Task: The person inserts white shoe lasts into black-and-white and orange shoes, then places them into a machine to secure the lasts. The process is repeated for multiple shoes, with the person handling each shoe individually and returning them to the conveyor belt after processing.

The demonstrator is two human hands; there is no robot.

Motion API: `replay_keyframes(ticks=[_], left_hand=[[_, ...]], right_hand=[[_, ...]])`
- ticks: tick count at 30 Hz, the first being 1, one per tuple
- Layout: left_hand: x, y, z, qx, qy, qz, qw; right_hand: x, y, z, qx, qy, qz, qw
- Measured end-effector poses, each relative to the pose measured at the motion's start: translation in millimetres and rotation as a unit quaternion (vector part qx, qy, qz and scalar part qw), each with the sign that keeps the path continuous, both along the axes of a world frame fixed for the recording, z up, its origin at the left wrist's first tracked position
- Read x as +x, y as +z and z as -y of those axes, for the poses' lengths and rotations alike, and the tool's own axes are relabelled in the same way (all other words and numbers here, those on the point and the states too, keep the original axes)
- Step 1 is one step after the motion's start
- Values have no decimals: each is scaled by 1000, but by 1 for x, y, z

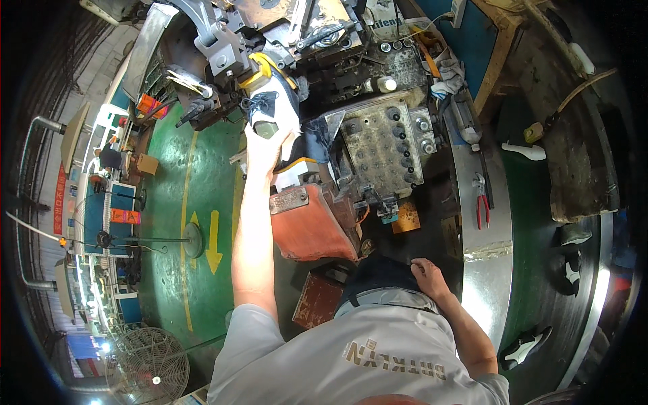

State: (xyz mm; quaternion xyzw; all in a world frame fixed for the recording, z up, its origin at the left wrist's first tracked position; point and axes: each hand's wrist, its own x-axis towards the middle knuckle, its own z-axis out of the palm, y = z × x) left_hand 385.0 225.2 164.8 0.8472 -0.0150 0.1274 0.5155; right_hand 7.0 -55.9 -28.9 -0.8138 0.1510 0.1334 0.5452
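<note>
Green floor with yellow lines and a yellow arrow (213,241) fills the left side of this busy workshop, and a big dark machine (317,81) stands at the top. Up on that machine sits a shoe (273,101), white with a yellow edge and dark laces, its sole end pointing down toward the person. Their left hand (264,147) reaches up with a long straight arm and grips the lower end of the shoe, fingers wrapped around it. Just below the shoe is an orange-red machine cover (312,226), and to its right a grey metal block full of round holes (381,145). Their right hand (426,273) is low down, resting loose and half curled on the dark edge by the person's waist (it holds nothing). Further right, red-handled pliers (482,202) lie on a shiny metal ledge (496,229). A round fan (150,371) stands at the bottom left.
</note>
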Motion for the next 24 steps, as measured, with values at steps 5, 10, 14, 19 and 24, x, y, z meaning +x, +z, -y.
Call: replay_keyframes(ticks=[5, 10, 14, 19, 24], left_hand=[[-11, 13, 10, -27, -12, -40, 999], [-19, 22, 15, -25, 0, -46, 999], [-17, 16, 13, 9, 15, -4, 1000], [-7, 6, 7, 35, 23, 8, 999], [4, -12, -1, 62, 64, 68, 994]], right_hand=[[2, 5, 1, -3, 3, -3, 1000], [0, -2, 2, -10, 9, 12, 1000], [1, 1, 1, 3, 2, -6, 1000], [0, -5, 2, 2, 0, 9, 1000], [2, -3, 0, -1, -3, 23, 1000]])
